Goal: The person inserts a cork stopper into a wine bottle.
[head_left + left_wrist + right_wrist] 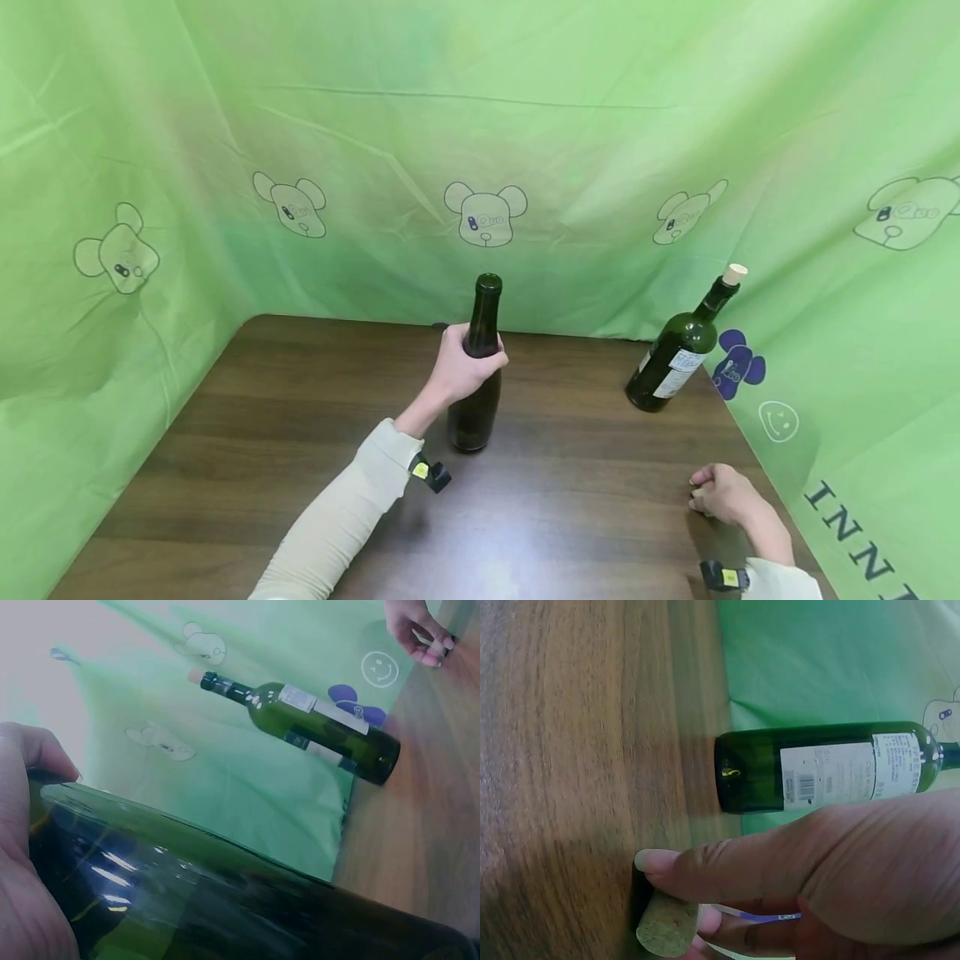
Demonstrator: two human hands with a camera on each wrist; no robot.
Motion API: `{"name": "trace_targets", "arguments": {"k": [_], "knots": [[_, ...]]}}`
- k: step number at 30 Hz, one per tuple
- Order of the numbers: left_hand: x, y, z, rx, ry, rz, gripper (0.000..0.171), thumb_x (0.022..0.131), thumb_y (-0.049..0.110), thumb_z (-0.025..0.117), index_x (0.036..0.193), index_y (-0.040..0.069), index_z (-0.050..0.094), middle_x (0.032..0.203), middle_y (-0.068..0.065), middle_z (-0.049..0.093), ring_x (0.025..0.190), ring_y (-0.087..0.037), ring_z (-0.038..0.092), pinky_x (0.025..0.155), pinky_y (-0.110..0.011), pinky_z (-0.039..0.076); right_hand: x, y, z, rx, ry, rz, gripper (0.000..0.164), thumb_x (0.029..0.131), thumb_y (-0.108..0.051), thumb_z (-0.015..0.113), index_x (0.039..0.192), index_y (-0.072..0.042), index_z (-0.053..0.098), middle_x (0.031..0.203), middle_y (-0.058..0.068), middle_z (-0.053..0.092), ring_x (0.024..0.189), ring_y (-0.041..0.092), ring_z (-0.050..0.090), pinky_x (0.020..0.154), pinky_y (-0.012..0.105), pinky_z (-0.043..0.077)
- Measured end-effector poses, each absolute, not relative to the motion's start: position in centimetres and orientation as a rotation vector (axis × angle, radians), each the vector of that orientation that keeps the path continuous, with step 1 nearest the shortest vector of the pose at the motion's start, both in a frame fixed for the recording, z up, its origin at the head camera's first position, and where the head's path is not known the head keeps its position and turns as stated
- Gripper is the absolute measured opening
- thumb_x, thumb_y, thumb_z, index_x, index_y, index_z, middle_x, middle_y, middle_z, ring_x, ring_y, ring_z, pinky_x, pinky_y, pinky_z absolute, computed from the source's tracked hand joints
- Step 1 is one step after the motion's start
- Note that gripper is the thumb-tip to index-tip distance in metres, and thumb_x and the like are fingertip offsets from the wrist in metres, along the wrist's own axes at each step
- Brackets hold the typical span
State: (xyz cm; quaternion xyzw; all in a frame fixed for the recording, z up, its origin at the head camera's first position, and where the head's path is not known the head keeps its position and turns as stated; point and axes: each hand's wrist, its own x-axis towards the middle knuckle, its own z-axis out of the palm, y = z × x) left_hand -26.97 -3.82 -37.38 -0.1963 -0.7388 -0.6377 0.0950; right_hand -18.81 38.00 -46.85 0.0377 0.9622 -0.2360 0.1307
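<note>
Near the table's middle, a dark green glass bottle (477,408) stands upright with an uncorked mouth. My left hand (468,364) grips it just below the neck, fingers wrapped around. In the left wrist view the same bottle (225,892) fills the lower part. Low over the table's right side, my right hand (727,496) pinches a cork stopper (667,928) with a black end. The thumb lies by that black end, and fingers are partly hidden behind the cork. Ahead of this hand stands a second green wine bottle (675,358), with white labels and a light cork in its neck.
A brown wooden table (300,400) lies under everything. Green cloth (360,275) printed with bear heads hangs behind it and along both sides. The labelled bottle is close to the table's back right corner, near the cloth.
</note>
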Motion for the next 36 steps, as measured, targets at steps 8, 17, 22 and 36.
{"name": "trace_targets", "arguments": {"k": [8,17,22,36], "knots": [[-27.9,-3.1,-39.8,-0.601,-2.143,-1.896,0.004,0.072,0.010,0.066,0.076,0.011,0.065,0.070,-0.002,0.064,0.061,-0.017,0.058,0.058,-0.033,0.047,-19.5,37.0,-46.8,0.069,2.804,-0.706,0.024,0.069,-0.005,0.070,0.090,0.002,0.060,0.074,0.003,0.060,0.066,0.013,0.054,0.060,0.029,0.043],[-27.5,-2.6,-40.1,-0.658,-2.132,-1.848,0.004,0.072,0.010,0.067,0.074,0.012,0.065,0.067,-0.001,0.063,0.058,-0.014,0.057,0.054,-0.031,0.047,-21.5,32.3,-45.9,-0.114,2.848,-0.809,0.011,0.070,-0.002,0.070,0.079,-0.002,0.064,0.066,0.000,0.062,0.059,0.011,0.055,0.054,0.026,0.043],[-27.0,-2.7,-39.5,-0.675,-2.150,-1.809,0.004,0.073,0.006,0.065,0.075,0.008,0.065,0.066,0.000,0.062,0.057,-0.011,0.055,0.054,-0.029,0.047,-23.1,29.7,-44.5,-0.253,2.931,-0.820,0.013,0.071,-0.009,0.074,0.079,-0.007,0.063,0.066,-0.004,0.062,0.060,0.010,0.055,0.060,0.029,0.044],[-27.8,-2.4,-40.9,-0.676,-2.114,-1.792,0.004,0.072,0.014,0.065,0.076,0.013,0.064,0.066,0.004,0.062,0.057,-0.013,0.056,0.054,-0.032,0.046,-26.4,21.9,-35.2,-0.609,2.982,-1.214,0.025,0.077,-0.023,0.076,0.096,-0.010,0.065,0.083,0.002,0.069,0.070,0.013,0.066,0.062,0.023,0.053]]}}
